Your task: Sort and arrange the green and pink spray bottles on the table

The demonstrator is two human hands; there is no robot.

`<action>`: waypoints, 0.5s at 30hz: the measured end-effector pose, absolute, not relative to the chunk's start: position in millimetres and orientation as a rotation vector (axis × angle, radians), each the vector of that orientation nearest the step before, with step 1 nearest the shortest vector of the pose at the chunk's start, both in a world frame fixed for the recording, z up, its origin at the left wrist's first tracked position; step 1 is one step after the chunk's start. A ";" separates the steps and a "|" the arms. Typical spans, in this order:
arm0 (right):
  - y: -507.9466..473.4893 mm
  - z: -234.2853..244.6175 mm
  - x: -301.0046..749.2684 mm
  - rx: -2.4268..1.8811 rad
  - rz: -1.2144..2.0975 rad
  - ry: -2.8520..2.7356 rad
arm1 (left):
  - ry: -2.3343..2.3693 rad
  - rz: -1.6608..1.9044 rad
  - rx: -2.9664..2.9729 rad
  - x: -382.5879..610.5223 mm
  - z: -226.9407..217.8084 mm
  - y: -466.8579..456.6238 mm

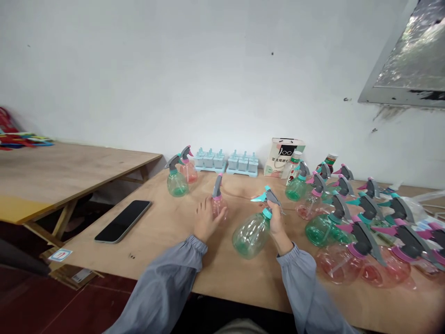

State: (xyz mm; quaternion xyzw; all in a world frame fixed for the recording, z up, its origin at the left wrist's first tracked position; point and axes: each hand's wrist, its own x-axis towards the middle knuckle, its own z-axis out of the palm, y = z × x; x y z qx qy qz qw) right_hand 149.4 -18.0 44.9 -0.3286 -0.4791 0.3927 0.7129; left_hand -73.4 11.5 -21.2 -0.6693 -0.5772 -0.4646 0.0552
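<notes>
My left hand [206, 218] is wrapped round the body of a pink spray bottle [217, 199], which stands upright on the wooden table [146, 253]. To its right, my right hand [276, 220] grips a green spray bottle [248, 235] by its grey and turquoise spray head. That bottle is tilted, its rounded base toward the left; whether the base touches the table I cannot tell. Beyond my left hand stand another green spray bottle [177, 183] and a pink one [188, 170], side by side.
Several green and pink spray bottles [339, 266] crowd the right side. Light-blue popsicle moulds [208, 161] and a printed box [273, 160] line the wall. A black phone [123, 221] lies at left. Another table [69, 169] stands farther left, beyond a gap.
</notes>
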 end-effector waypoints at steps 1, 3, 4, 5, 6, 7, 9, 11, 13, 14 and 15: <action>-18.4 45.2 148.8 -0.703 0.880 -1.054 | -1.743 -1.416 -2.027 -72.5 -23.4 12.2; -18.4 45.1 147.5 -0.666 0.869 -1.011 | -1.731 -1.438 -2.018 -72.6 -27.7 14.7; -17.9 44.7 146.8 -0.666 0.853 -0.982 | -1.725 -1.452 -2.015 -73.0 -29.6 16.2; -17.2 44.1 146.1 -0.680 0.843 -0.967 | -1.720 -1.465 -2.014 -73.3 -31.3 17.5; -16.5 43.6 145.6 -0.697 0.845 -0.969 | -1.718 -1.475 -2.013 -73.5 -32.7 18.7; -15.9 43.0 145.3 -0.711 0.859 -0.980 | -1.718 -1.484 -2.014 -73.4 -33.8 19.5; -15.1 42.6 145.2 -0.720 0.902 -1.012 | -1.722 -1.502 -2.017 -73.1 -34.9 20.3; -14.9 43.7 146.0 -0.701 0.926 -0.991 | -1.724 -1.529 -2.026 -72.8 -35.1 20.1; -15.2 46.0 147.4 -0.689 0.903 -0.907 | -1.725 -1.553 -2.035 -72.7 -34.7 19.5; -15.5 47.5 148.2 -0.693 0.881 -0.864 | -1.725 -1.559 -2.039 -72.7 -34.5 19.2; -16.0 49.0 148.8 -0.704 0.861 -0.837 | -1.727 -1.563 -2.041 -72.8 -34.2 19.0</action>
